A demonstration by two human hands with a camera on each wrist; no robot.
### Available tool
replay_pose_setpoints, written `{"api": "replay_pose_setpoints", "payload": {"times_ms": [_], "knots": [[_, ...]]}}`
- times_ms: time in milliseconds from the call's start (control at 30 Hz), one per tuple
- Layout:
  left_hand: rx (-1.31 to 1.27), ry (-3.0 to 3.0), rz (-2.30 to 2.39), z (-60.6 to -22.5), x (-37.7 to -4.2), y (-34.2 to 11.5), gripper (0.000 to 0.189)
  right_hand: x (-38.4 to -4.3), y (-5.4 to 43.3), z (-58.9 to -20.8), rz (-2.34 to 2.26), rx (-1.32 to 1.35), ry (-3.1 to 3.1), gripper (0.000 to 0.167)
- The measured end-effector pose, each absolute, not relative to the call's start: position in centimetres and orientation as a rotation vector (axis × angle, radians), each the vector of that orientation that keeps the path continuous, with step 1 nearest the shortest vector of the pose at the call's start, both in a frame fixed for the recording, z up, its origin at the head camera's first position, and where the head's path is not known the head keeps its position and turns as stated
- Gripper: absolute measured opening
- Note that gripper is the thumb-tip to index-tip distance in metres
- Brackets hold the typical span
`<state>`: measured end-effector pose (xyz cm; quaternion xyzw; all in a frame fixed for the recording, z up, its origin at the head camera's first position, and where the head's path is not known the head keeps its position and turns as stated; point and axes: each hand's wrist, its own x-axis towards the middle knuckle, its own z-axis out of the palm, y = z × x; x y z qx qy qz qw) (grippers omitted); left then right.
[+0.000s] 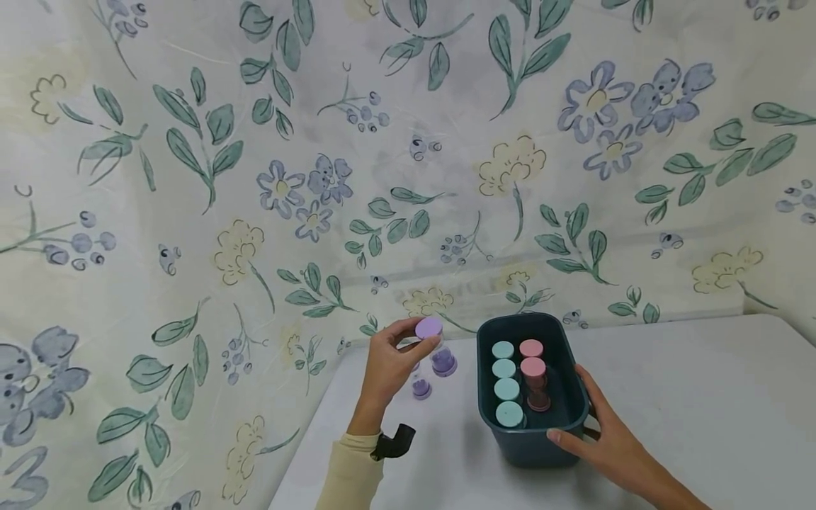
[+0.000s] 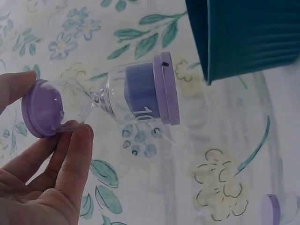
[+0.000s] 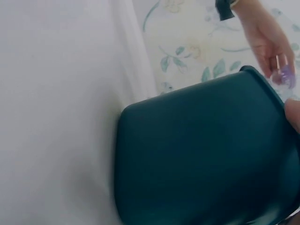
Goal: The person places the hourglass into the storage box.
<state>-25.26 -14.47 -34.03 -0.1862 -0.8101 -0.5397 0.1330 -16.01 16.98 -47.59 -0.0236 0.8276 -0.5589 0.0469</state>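
My left hand (image 1: 397,358) pinches the purple top cap of a sand timer (image 2: 140,91) between thumb and fingers. Clear glass, purple sand and a "10" mark show in the left wrist view. This timer hangs upright, left of a dark teal bin (image 1: 532,446). My right hand (image 1: 608,443) grips the bin at its near right corner, thumb over the rim and fingers along the right side. Inside the bin stand several timers with mint caps (image 1: 506,389) in a left row, and two with pink caps (image 1: 533,367) beside them.
Another purple sand timer (image 1: 421,387) stands on the white table (image 1: 446,460), below my left hand and partly hidden by it. Behind the table hangs a floral cloth (image 1: 395,163). A black strap mount (image 1: 393,442) sits on my left wrist.
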Motion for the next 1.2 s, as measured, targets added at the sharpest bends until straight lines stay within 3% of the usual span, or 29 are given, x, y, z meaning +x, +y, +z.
{"api": "replay_pose_setpoints", "payload": {"times_ms": [800, 1200], "knots": [[-0.809, -2.410, -1.590, -31.0, -26.0, -9.0, 0.039, -16.0, 16.8, -47.2, -1.674, -0.027, 2.523, 0.118], [-0.966, -2.552, -1.500, -32.0, -26.6, -5.3, 0.044, -16.2, 17.0, -47.3, -1.663, -0.011, 2.497, 0.119]]}}
